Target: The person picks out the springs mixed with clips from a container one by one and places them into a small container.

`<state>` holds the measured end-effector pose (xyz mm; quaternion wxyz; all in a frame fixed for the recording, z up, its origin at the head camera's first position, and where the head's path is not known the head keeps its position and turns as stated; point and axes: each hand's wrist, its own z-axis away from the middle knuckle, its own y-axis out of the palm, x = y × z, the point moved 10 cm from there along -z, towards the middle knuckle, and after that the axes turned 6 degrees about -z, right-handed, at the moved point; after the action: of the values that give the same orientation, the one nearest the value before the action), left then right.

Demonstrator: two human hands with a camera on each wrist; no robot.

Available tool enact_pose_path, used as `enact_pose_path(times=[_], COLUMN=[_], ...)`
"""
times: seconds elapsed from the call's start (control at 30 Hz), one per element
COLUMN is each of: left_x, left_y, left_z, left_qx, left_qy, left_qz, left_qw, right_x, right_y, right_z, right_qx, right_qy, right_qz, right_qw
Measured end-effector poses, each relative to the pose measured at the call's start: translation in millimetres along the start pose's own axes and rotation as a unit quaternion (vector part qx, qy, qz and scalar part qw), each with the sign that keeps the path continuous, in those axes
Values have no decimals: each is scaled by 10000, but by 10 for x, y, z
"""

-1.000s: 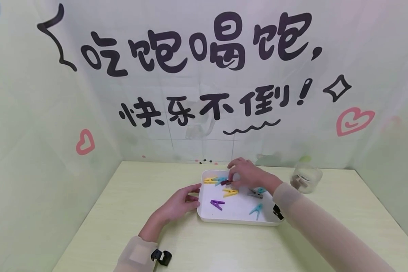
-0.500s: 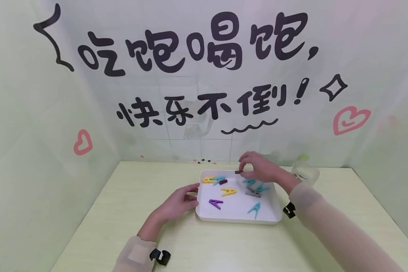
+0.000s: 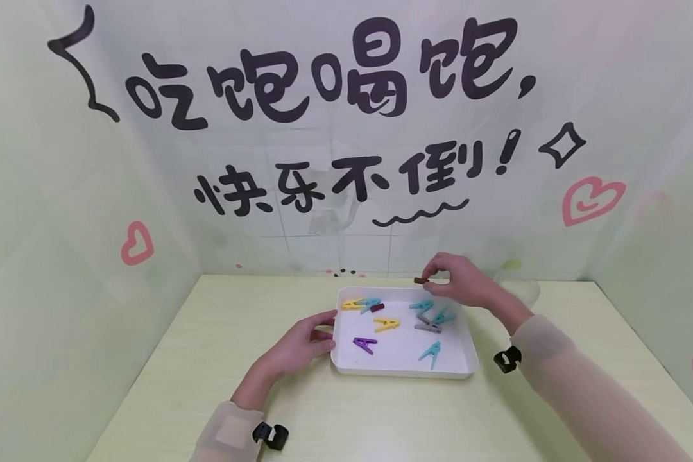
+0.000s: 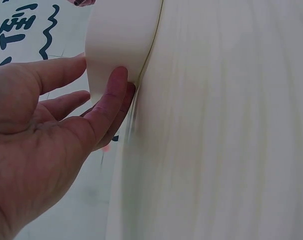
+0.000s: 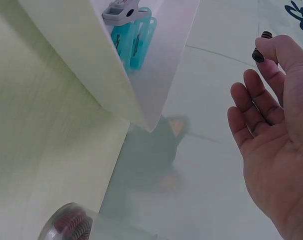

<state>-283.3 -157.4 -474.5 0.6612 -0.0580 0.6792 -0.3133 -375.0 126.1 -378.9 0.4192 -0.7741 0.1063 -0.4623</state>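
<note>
My right hand [image 3: 459,280] pinches a small dark brown ridged cylinder [image 5: 262,46] between thumb and index finger, above the tray's far edge. The other right fingers are loosely bent in the right wrist view. My left hand [image 3: 300,343] touches the left wall of the white tray [image 3: 404,372], fingers extended along its outside. Inside the tray lie a dark red piece [image 3: 377,308], a yellow clothespin [image 3: 387,324], a second yellow clothespin [image 3: 352,304] against a blue one, a purple clothespin [image 3: 365,345], a grey clothespin [image 3: 427,325] and several teal clothespins [image 3: 431,353].
A clear jar [image 5: 69,222] stands right of the tray, with reddish-brown ridged pieces in it; the right forearm partly covers it in the head view. A printed curtain [image 3: 289,250] backs the pale wooden table [image 3: 346,417].
My right hand has lifted the brown cylinder from among the clothespins and carried it up and right, past the tray's far rim. My left hand stays at the tray's left wall.
</note>
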Motion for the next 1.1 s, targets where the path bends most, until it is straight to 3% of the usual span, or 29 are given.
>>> enact_pose_path(times=[0.23, 0.77, 1.1], left_x=[-10, -33, -31], left_y=[-6, -11, -13], left_z=[2, 10, 6], left_qx=[13, 63, 64], left_qy=[23, 119, 126], left_qz=[-4, 76, 47], left_qw=[10000, 9999, 9999], right_x=[-98, -317, -477], right_y=[-196, -742, -1043], right_z=[161, 610, 883], right_qx=[-334, -1064, -1593], right_qy=[406, 578, 442], right_qz=[-350, 47, 475], right_qw=[9980, 9926, 9851])
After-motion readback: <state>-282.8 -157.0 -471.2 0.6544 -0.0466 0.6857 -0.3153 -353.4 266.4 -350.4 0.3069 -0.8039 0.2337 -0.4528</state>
